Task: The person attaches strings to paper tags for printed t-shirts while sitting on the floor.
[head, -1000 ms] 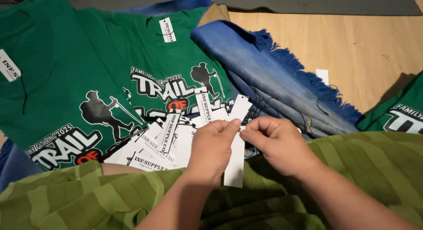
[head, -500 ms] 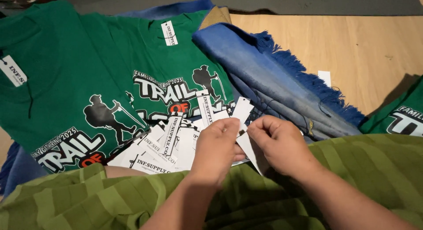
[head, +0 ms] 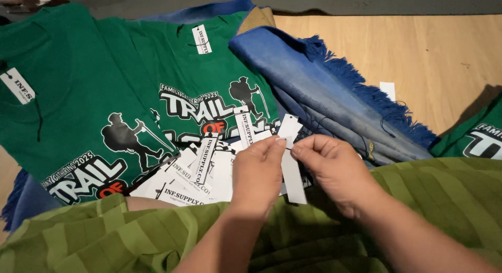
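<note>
Wooden floor with garments and a heap of white hang tags, your two hands working one tag.

Wooden floor carries two green printed T-shirts at its left side, each with a white tag at the collar, and a blue fringed cloth lying diagonally from the far middle toward the right edge. Your left hand and right hand meet over the pile of white hang tags that lies on the lower part of the nearer T-shirt. Both grips are clenched on one white tag: thumb and forefinger tips of each hand pinch it near its upper end, and its lower end hangs free between your wrists. Your forearms rest over a green striped fabric along the near edge.
</note>
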